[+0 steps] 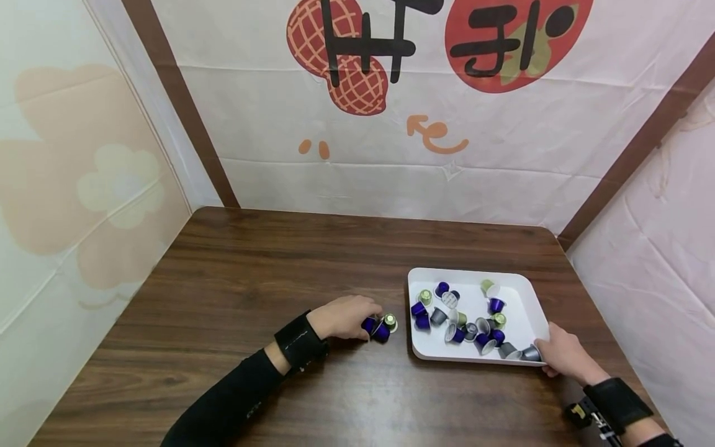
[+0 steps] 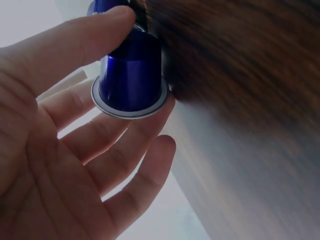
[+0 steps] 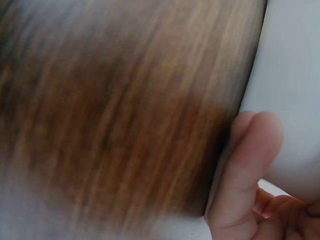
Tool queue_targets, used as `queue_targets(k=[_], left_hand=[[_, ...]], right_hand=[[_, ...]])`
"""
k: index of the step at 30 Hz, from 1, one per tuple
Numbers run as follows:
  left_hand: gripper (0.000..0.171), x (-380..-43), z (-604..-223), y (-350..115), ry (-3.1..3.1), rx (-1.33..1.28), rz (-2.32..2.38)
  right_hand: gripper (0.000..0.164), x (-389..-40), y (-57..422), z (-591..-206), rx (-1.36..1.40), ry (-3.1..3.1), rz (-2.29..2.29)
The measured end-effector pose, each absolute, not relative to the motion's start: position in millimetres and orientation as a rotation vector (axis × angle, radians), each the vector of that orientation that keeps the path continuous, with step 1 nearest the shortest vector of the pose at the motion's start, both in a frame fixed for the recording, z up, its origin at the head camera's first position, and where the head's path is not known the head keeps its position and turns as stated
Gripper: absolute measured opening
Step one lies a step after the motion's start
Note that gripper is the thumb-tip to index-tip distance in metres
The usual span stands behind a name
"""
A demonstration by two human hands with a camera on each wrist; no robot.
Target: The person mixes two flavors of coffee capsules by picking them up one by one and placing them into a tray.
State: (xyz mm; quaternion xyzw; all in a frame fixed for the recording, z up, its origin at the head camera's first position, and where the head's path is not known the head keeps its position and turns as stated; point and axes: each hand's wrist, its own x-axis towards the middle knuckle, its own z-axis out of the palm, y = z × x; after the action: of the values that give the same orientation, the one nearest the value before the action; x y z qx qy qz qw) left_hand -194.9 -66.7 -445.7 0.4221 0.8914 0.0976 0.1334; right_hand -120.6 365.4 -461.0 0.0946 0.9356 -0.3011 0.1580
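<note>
At the middle of the table, my left hand [image 1: 347, 316] pinches a dark blue coffee capsule [image 2: 132, 75], thumb on one side and fingers behind it. A second blue capsule [image 2: 102, 6] shows partly behind the thumb. Close by its fingertips in the head view are a blue capsule [image 1: 382, 334] and a green capsule [image 1: 390, 321]. My right hand [image 1: 566, 355] grips the near right corner of a white tray [image 1: 525, 310], its digits at the edge in the right wrist view. Several blue, green and grey capsules lie scattered in the tray, some tipped over.
The brown wooden table [image 1: 223, 279] runs back to a printed cloth [image 1: 335, 186]. Pale cloth [image 1: 642, 217] hangs along the right side, and another flowered cloth [image 1: 56, 279] along the left.
</note>
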Motion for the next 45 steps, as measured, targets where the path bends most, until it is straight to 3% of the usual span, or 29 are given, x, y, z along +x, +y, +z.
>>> queue_targets(k=[10, 16, 28, 45], left_hand=[[0.026, -203, -438, -71, 2.618, 1.183, 0.303], [0.036, -205, -424, -65, 2.643, 1.143, 0.371], [0.022, -195, -408, -16, 2.600, 1.403, 0.461], [0.024, -178, -414, 24, 2.477, 1.618, 0.136]], right_hand=[[0.045, -122, 366, -461, 0.255, 2.682, -0.868], [0.045, -122, 367, -463, 0.266, 2.682, -0.874], [0.043, -123, 367, -464, 0.275, 2.682, -0.878], [0.042, -122, 367, -466, 0.288, 2.691, -0.895]])
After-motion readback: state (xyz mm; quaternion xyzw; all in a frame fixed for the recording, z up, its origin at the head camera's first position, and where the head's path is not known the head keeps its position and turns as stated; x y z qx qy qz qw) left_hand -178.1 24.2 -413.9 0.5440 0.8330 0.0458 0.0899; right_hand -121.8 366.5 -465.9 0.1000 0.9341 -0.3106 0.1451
